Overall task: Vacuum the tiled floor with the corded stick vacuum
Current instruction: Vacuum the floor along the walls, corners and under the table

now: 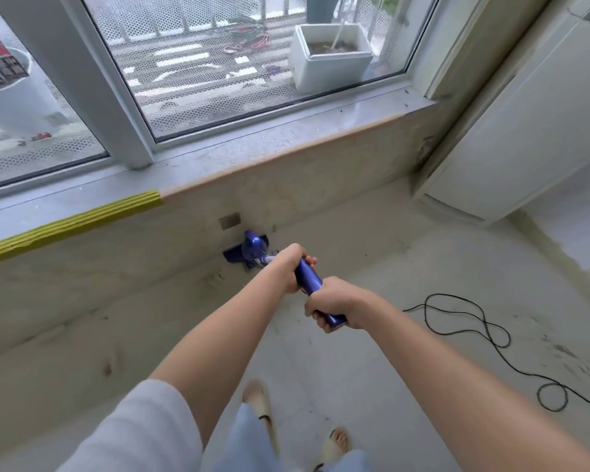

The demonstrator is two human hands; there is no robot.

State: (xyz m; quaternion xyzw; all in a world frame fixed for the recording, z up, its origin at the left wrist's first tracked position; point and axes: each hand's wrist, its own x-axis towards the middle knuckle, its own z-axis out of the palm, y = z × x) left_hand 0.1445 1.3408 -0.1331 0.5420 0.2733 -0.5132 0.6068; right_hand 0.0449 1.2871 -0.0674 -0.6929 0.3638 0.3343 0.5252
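I hold a blue stick vacuum (309, 278) with both hands in front of me. My left hand (288, 267) grips the blue handle further down, and my right hand (334, 303) grips its upper end. The vacuum's blue floor head (249, 248) sits on the pale tiled floor (372, 253) right against the base of the low wall under the window. Its black cord (474, 321) lies in loose loops on the floor to my right.
A low marble-faced wall with a sill (286, 137) and a yellow edge strip (69, 221) runs across ahead. A white cabinet (525, 131) stands at the right. Dirt streaks mark the floor at right (566, 352). My sandalled feet (263, 403) are below.
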